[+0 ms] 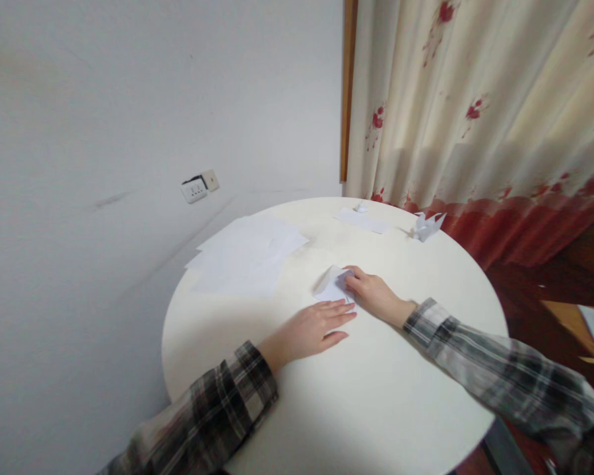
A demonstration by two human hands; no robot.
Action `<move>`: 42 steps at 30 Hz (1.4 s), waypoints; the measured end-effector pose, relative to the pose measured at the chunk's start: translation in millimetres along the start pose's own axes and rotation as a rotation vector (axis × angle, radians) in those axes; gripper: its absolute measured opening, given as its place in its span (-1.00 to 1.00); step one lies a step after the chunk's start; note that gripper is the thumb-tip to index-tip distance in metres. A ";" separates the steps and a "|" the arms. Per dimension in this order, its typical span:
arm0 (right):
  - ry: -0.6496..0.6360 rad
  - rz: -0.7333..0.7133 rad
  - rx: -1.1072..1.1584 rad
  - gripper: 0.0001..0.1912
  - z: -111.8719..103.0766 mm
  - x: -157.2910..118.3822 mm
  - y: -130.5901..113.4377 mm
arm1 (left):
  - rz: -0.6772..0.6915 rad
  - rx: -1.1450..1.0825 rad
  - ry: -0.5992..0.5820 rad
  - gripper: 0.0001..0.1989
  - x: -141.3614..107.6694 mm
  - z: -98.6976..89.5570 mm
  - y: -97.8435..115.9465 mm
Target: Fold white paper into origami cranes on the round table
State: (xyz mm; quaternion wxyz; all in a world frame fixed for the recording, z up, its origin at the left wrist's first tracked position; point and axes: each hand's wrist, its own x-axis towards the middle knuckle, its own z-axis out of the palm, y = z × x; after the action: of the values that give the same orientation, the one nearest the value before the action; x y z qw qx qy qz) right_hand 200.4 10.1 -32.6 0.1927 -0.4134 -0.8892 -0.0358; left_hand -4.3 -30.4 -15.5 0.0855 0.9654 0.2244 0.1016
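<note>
1. The folded paper (pixel 330 284) lay at the middle of the frame, just below and right of centre, on the white round table (pixel 400 409).
2. The right hand (pixel 376 295), reaching in from the lower right, had its thumb and fingers closed together on the right part of that paper.
3. The left hand (pixel 309 330), coming from the lower left, lay palm down with its fingers extended and slightly apart; it gripped nothing, and its fingertips rested at the paper's lower edge. Whether they pressed on the paper or on the tabletop beside it, I could not tell.
4. Plaid sleeves (pixel 218 409) covered both forearms.
5. Loose white sheets (pixel 247 254) lay spread and overlapping left of centre.
6. In the upper right part of the tabletop, a small folded piece (pixel 360 208) sat at the far edge of a flat paper strip (pixel 361 220).
7. Farther right, near the table's rim, stood a larger pointed paper figure (pixel 427 227).
8. A wall socket (pixel 195 190) showed left of centre, and a floral curtain (pixel 475 99) filled the upper right.
</note>
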 end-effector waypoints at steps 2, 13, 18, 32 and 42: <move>-0.010 -0.002 -0.001 -0.89 0.0 -0.1 0.2 | 0.002 0.002 -0.001 -0.59 0.1 0.1 -0.3; -0.022 0.006 -0.057 -0.87 0.4 0.4 -1.5 | 0.005 -0.004 0.004 -0.59 -0.5 0.4 -1.4; -0.024 0.019 -0.073 -0.88 -1.2 0.8 -2.7 | 0.001 -0.017 0.012 -0.60 0.5 -0.1 -0.7; -0.048 0.019 -0.053 -0.88 -4.5 0.4 -4.0 | -0.098 -0.060 0.058 -0.48 -3.0 3.7 -2.3; -0.040 0.022 -0.073 -0.90 -3.3 0.5 -3.6 | -0.043 -0.009 0.040 -0.52 -0.5 0.8 -0.7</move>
State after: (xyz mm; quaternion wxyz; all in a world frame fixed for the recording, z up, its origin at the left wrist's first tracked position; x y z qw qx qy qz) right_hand 198.5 7.4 -29.1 0.1599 -0.4304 -0.8865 -0.0577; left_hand -4.8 -30.1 -16.5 0.0873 0.9577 0.2464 0.1201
